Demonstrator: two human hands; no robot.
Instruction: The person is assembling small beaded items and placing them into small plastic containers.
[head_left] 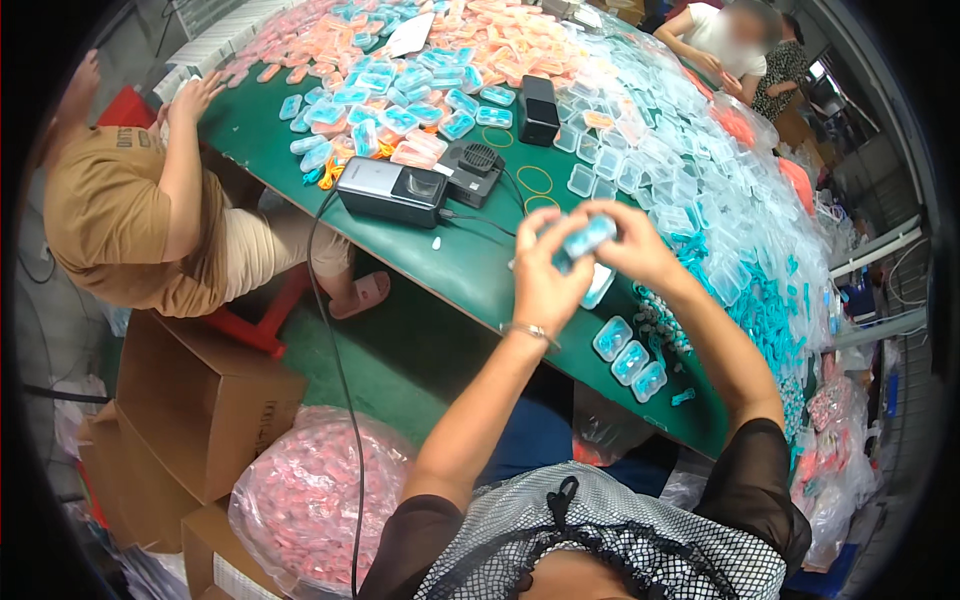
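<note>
Both hands (552, 285) are clamping one blue case (588, 238). I'm remotely seeing three rowed cases (630, 362) on the green surface (465, 285), one pink-filled bag (310, 490) below.

Left hand (548, 280) and right hand (642, 250) hold a small blue case (592, 237).
Three filled cases (630, 362) lie at its five o'clock, heaped cases (399, 121) at ten.

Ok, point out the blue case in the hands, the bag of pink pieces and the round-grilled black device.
Blue case (590, 237): head view, its blurred middle.
Bag of pink pieces (308, 490): head view, its plastic side.
Black device (477, 159): head view, its round grille.
</note>
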